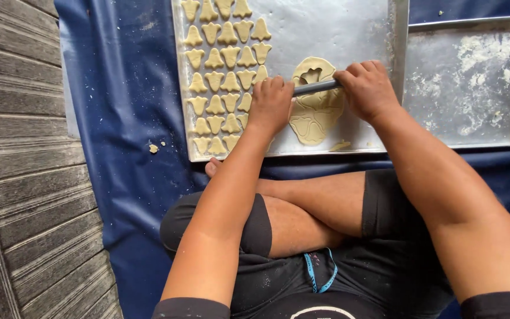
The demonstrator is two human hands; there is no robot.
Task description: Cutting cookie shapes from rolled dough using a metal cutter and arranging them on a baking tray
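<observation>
Sitting cross-legged on the blue mat (pixel 125 88), both hands closed around a grey rolling rod (pixel 316 87): left hand (pixel 271 103) on one end, right hand (pixel 366 87) on the other. It's lying across the dough (pixel 316 112) on the floured tray (pixel 337 29). Cut bell shapes (pixel 222 59) sit in rows just left of it. A second tray (pixel 467 77) is off to the right.

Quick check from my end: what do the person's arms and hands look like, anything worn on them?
Both arms are bare from short dark sleeve cuffs down. The left hand and right hand wear no gloves, rings, watch or bands that I can see. Nothing marks the forearms.
</observation>
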